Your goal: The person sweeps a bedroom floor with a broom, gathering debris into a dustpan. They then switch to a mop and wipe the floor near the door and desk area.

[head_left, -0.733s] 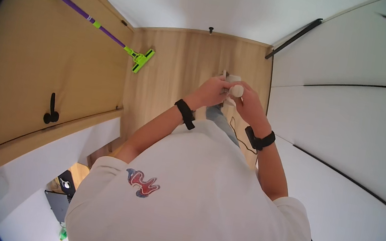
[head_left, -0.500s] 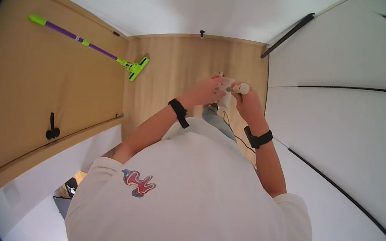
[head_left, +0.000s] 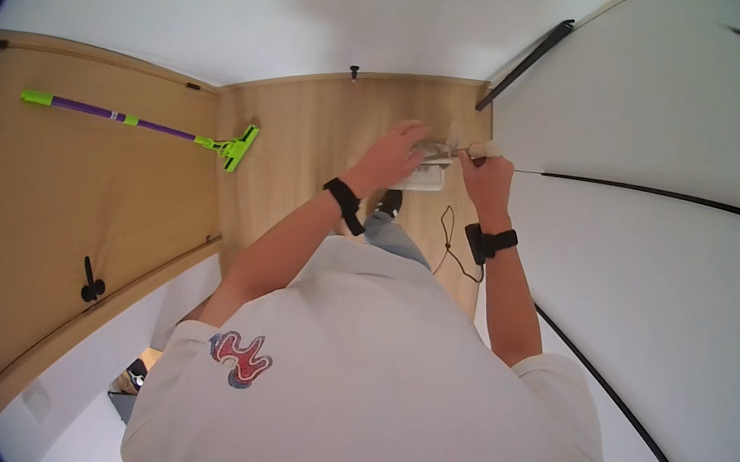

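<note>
My left hand [head_left: 391, 159] has its fingers closed on a blurred, translucent piece [head_left: 431, 148] whose kind I cannot make out. To its right, my right hand [head_left: 488, 184] grips a short cream cylinder [head_left: 481, 150] between thumb and fingers. A thin shaft seems to run from that cylinder leftward to the translucent piece. Just beneath both hands is a white, shallow, box-like thing [head_left: 427, 179]; whether it is held or lies lower down, I cannot tell. Black bands circle both my wrists.
A green and purple squeegee mop [head_left: 140, 123] leans across the wooden door [head_left: 27, 196] at left, its head by the wood floor [head_left: 300, 123]. A dark looped cord [head_left: 447, 245] lies near my foot [head_left: 390, 201]. White cabinet panels [head_left: 637, 254] stand close on the right.
My hands have moved apart slightly, and the cream cylinder is tilted differently. More of the white box-like thing shows beneath them. The whole view has shifted and turned a little.
</note>
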The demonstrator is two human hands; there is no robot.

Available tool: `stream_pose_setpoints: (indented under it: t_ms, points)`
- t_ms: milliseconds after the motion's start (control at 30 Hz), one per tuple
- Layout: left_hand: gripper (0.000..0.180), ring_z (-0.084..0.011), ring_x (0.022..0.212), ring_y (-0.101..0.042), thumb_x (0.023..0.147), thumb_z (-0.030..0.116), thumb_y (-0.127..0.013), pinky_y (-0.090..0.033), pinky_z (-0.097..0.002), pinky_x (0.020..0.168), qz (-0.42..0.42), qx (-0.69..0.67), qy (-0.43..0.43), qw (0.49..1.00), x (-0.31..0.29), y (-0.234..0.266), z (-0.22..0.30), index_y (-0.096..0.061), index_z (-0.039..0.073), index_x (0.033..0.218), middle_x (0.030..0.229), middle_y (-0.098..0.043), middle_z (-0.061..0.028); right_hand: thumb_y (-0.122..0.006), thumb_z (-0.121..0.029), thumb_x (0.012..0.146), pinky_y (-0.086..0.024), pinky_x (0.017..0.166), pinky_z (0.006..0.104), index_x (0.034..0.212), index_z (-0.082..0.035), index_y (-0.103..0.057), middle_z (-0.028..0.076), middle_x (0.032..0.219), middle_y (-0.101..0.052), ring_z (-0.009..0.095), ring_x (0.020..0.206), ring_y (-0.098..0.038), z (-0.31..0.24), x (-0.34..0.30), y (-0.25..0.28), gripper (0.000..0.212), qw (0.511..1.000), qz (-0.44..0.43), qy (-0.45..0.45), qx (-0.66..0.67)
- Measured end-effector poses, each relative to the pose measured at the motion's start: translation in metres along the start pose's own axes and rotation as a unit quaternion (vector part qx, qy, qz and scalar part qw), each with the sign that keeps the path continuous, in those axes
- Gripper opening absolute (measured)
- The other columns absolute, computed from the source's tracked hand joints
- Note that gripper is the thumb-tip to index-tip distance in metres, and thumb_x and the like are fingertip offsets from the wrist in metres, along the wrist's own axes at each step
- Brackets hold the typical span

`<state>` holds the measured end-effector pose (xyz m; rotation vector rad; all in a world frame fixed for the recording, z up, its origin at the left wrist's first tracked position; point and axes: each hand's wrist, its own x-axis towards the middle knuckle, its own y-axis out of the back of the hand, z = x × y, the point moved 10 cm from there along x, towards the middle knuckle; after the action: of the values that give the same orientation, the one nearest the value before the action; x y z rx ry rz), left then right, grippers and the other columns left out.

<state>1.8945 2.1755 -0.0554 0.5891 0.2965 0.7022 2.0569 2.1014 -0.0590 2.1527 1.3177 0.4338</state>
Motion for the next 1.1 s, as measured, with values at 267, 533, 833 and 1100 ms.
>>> stream_pose_setpoints:
  t_ms: [267,533,833,1100]
  points:
    - [0.043,-0.0362,0.104,-0.055,0.087,0.010,-0.052,-0.045,-0.0407,0.092,-0.057,-0.085,-0.085,0.991,0.065,-0.052,0.049,-0.048,0.006,0.130,0.122,-0.053,-0.0173,-0.074,-0.020,0.072,-0.052,0.061,0.0401,0.077,0.000,-0.067,0.018,0.073,-0.066,0.037,0.070,-0.065,0.035,0.039,0.027,0.022,0.995,0.072,-0.053,-0.049]
    - [0.036,-0.0355,0.098,-0.057,0.084,0.008,-0.052,-0.046,-0.0432,0.085,-0.030,-0.019,-0.048,0.998,0.074,-0.043,0.005,-0.055,0.004,0.120,0.107,-0.060,-0.0161,-0.076,-0.021,0.068,-0.051,0.064,0.0367,0.079,-0.002,-0.069,0.015,0.075,-0.069,0.031,0.069,-0.067,0.079,0.075,0.039,0.024,0.993,0.101,-0.039,-0.049]
    - [0.033,-0.0363,0.098,-0.057,0.084,0.010,-0.053,-0.046,-0.0434,0.085,-0.053,-0.019,0.017,0.998,0.049,-0.046,-0.028,-0.058,0.002,0.115,0.105,-0.059,-0.0174,-0.076,-0.027,0.064,-0.052,0.072,0.0442,0.070,0.001,-0.069,0.016,0.075,-0.070,0.033,0.074,-0.067,0.165,0.097,0.043,0.030,0.972,0.140,-0.148,-0.112]
    - [0.024,-0.0379,0.089,-0.056,0.083,0.013,-0.051,-0.046,-0.0462,0.079,0.085,-0.004,0.050,0.995,0.000,0.030,-0.074,-0.061,0.003,0.102,0.090,-0.059,-0.0195,-0.058,-0.020,0.088,-0.055,0.059,0.0311,0.125,0.000,-0.047,0.015,0.101,-0.061,0.026,0.075,-0.066,0.187,0.096,0.016,0.044,0.927,0.104,-0.306,0.193]
